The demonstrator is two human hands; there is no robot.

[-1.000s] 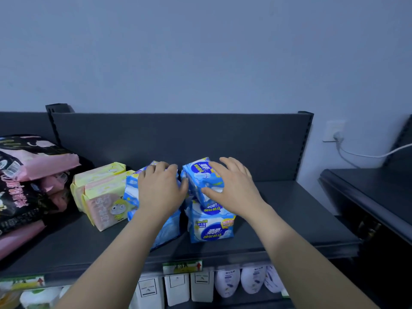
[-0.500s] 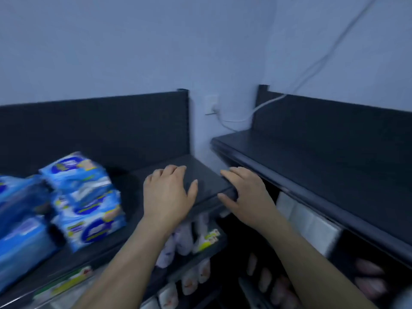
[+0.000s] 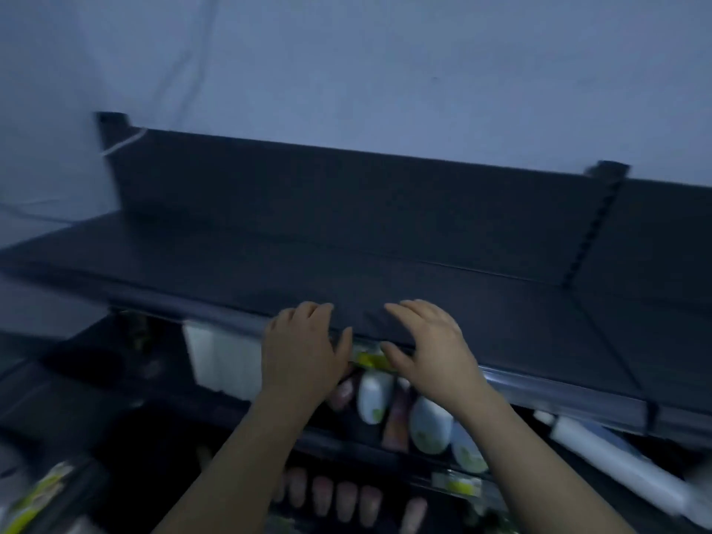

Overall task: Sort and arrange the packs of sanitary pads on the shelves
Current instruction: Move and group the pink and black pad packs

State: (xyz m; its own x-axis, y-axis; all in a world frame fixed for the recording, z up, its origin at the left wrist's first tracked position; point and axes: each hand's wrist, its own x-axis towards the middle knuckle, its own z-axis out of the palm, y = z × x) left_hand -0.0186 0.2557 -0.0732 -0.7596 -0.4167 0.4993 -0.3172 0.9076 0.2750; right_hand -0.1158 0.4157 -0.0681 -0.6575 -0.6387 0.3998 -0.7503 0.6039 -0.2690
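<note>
Left hand [image 3: 304, 356], right hand [image 3: 429, 350]: empty, loose-fingered, now at a different shelf [image 3: 501, 298]

A blurred, dim view. A yellow price label [image 3: 370, 360] sits near the middle. Just below it hang white bottles [image 3: 371, 396] with green marks, running down to the right, with a pink tube [image 3: 395, 418] between them. Left of the label stands a block of white packs [image 3: 221, 360]. Further below the label is a row of rounded pink items [image 3: 335, 499], too blurred to identify. Below and right of it is a second yellow label [image 3: 458, 485], and far right a long white cylinder [image 3: 616, 464]. High above the label is a pale grey-blue wall [image 3: 385, 71]; up to the left, a white cable [image 3: 123, 142].
</note>
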